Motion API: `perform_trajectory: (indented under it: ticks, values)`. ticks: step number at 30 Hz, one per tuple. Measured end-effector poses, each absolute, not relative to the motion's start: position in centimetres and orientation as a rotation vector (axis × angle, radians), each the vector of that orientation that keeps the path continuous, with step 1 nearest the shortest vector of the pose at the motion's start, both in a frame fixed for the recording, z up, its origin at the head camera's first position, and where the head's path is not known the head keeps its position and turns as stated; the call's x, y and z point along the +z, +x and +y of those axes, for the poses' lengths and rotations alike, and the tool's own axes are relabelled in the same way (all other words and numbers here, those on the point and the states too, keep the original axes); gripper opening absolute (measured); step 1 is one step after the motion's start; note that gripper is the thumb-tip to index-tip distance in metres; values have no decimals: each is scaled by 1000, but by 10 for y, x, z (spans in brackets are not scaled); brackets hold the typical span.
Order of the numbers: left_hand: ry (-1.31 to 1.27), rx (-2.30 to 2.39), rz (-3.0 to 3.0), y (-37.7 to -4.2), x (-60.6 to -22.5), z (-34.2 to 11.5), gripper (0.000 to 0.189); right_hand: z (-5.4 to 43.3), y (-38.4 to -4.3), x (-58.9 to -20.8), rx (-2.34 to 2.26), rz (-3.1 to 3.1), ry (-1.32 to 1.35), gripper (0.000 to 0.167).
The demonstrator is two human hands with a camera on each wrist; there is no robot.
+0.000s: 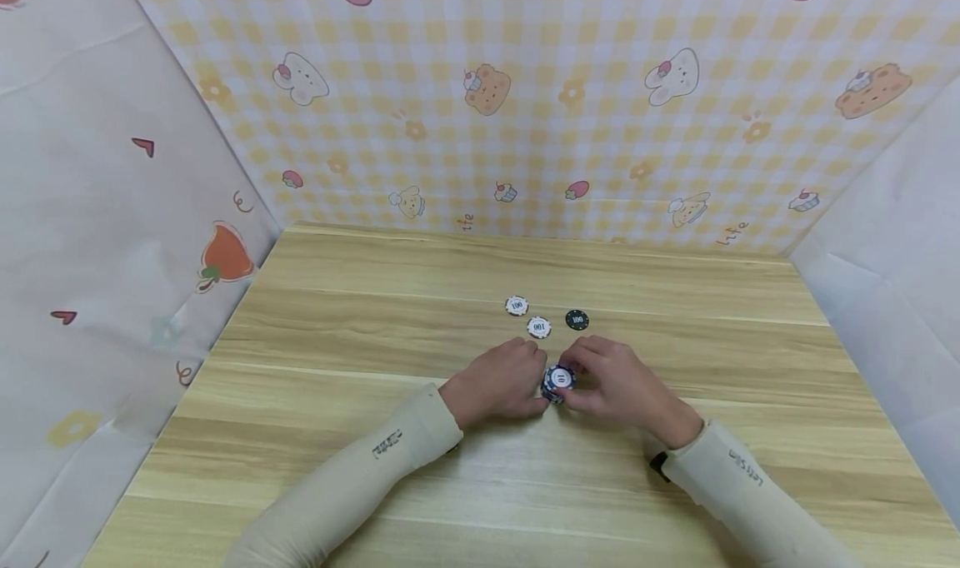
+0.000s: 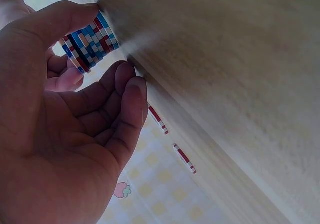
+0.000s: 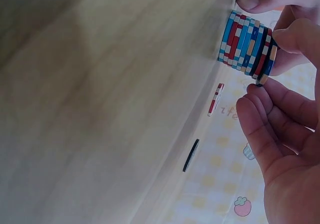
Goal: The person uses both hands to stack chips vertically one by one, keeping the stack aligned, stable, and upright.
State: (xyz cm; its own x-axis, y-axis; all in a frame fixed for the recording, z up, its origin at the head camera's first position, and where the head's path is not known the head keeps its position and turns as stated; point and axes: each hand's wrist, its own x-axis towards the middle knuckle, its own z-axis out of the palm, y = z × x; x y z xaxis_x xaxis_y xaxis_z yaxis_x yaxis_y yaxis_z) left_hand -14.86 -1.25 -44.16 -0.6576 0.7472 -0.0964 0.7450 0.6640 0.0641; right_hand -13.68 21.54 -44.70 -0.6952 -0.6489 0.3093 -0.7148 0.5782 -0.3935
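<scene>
A stack of poker chips (image 1: 553, 393) in blue, white, red and black stands upright on the wooden table between both hands. My left hand (image 1: 504, 382) curls around its left side, thumb at the near side of its base and bent fingers at the far side. From the right, my right hand (image 1: 617, 385) pinches the top chip (image 1: 559, 378), blue and white and marked 10, between thumb and fingertips. In the right wrist view that chip (image 3: 269, 65) sits slightly out of line with the chip stack (image 3: 243, 43). The left wrist view shows the chip stack (image 2: 92, 42) beside the left thumb.
Beyond the hands lie two white chips, a farther one (image 1: 517, 306) and a nearer one (image 1: 538, 327), both marked 100. A black chip (image 1: 577, 320) lies to their right. Patterned cloth (image 1: 525, 135) walls off the table's back and sides.
</scene>
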Motion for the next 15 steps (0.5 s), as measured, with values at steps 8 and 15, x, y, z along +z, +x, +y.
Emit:
perform_trajectory:
  ticks: [8, 15]
  values:
    - [1239, 61, 2755, -149, -441, -13, 41, 215, -137, -449, 772, -2689, 1162, 28]
    - [1231, 60, 2750, -149, -441, -12, 41, 215, -137, -449, 764, -2669, 1176, 29]
